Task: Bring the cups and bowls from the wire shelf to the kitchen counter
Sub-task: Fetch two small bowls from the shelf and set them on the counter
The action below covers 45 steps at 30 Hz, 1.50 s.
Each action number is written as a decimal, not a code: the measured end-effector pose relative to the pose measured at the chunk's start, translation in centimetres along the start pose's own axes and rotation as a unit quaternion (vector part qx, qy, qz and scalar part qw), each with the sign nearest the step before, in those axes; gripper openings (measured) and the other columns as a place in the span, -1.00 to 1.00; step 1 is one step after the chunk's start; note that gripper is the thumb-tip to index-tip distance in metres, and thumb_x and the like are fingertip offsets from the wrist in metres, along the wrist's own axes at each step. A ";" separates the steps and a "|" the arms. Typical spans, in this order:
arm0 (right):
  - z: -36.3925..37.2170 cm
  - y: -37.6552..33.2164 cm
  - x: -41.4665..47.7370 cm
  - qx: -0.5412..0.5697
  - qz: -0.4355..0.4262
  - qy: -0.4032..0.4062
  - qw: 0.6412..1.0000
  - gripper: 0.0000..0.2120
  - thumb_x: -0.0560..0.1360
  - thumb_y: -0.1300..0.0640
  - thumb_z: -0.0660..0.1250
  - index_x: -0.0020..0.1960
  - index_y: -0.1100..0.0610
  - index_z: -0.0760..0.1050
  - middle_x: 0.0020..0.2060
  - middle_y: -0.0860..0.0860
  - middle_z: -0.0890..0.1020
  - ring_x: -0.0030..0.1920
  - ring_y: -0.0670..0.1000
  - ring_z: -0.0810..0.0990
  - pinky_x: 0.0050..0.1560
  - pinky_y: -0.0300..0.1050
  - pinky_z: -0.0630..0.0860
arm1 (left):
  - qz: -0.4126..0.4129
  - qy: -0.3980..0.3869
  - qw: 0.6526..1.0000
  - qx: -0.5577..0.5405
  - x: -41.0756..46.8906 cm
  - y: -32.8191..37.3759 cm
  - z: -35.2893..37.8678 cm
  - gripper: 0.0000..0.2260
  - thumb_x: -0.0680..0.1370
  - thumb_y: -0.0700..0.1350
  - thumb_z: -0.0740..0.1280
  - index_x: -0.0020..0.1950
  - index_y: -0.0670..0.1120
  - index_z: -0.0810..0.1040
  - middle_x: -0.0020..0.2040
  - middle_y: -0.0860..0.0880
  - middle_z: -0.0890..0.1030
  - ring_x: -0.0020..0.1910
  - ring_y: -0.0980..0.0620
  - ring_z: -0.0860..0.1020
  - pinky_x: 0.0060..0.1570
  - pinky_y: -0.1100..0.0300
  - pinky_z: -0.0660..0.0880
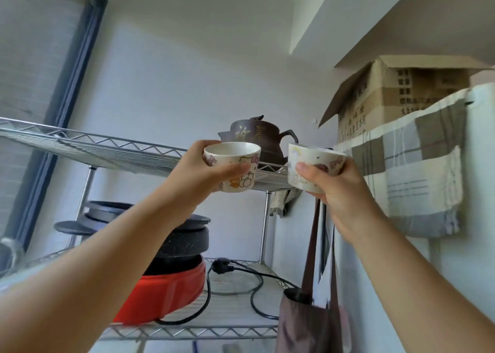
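Both hands are raised toward the top tier of a chrome wire shelf. Her or his left hand is wrapped around a small white ceramic cup with cartoon flower prints, thumb across its front; the right hand grips a second white ceramic cup with pink bow prints the same way. Both cups hang in the air just in front of the shelf's front edge, a narrow gap between them, neither touching the wire.

Right behind that gap, on the top tier near its right corner, stands a dark brown clay teapot with gold characters on its side that I cannot read. To the left of it the top tier shows bare wire.

Below the arms, the lower tier carries a red electric cooker with black speckled pans stacked on it, and a black power cord looped beside it. A brown fabric bag hangs close under the right forearm. Farther right, a checked cloth drapes over a white unit, with an open cardboard box printed in small, unreadable script on top.
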State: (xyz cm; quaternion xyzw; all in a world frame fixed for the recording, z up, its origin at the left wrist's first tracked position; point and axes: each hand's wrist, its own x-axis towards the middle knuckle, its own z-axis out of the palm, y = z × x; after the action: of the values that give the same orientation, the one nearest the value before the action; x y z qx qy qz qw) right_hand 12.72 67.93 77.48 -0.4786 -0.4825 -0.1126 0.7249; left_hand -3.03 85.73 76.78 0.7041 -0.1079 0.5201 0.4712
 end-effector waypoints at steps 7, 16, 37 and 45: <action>-5.0 3.7 -12.7 -0.028 0.043 0.015 0.999 -0.25 0.07 0.06 0.61 0.23 0.07 0.47 0.11 0.09 0.65 0.11 0.04 0.64 0.01 -0.06 0.60 | -0.098 -0.061 0.992 -0.042 -10.5 -5.4 2.9 -0.23 0.13 0.10 0.62 0.29 0.05 0.45 0.05 0.01 0.68 0.00 0.11 0.67 -0.14 0.28 0.60; -9.7 6.5 -27.3 -0.111 0.144 0.029 0.983 -0.34 0.12 0.22 0.57 0.15 -0.03 0.42 -0.07 -0.23 0.66 -0.06 -0.25 0.63 -0.12 -0.36 0.55 | -0.182 -0.141 0.971 -0.069 -21.7 -11.2 7.5 -0.42 0.21 0.04 0.58 0.19 0.02 0.53 0.05 0.04 0.71 0.02 0.12 0.66 -0.10 0.30 0.57; -25.8 0.3 -54.3 -0.348 0.376 0.265 0.817 -0.24 0.01 -0.26 0.52 0.11 -0.53 0.24 0.02 -0.54 0.44 0.12 -0.50 0.40 -0.16 -0.65 0.39 | -0.341 -0.455 0.803 -0.177 -43.2 -13.1 29.2 -0.35 0.14 0.08 0.57 0.19 0.16 0.47 0.03 0.24 0.64 -0.02 0.27 0.62 -0.26 0.40 0.55; -34.4 -4.0 -63.3 -0.394 0.416 0.403 0.714 -0.24 0.06 -0.25 0.54 0.14 -0.55 0.22 0.04 -0.55 0.43 0.13 -0.45 0.42 -0.17 -0.58 0.46 | -0.361 -0.547 0.728 -0.200 -49.3 -12.9 43.1 -0.35 0.06 0.23 0.62 0.09 0.42 0.47 0.10 0.21 0.61 0.11 0.18 0.59 -0.12 0.35 0.58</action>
State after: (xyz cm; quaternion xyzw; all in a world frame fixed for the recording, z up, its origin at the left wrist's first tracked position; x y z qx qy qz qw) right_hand -1.65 19.41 26.09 -0.7824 0.1911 -0.1619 0.5702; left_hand 10.90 42.47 27.90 0.7421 -0.1864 -0.1983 0.6126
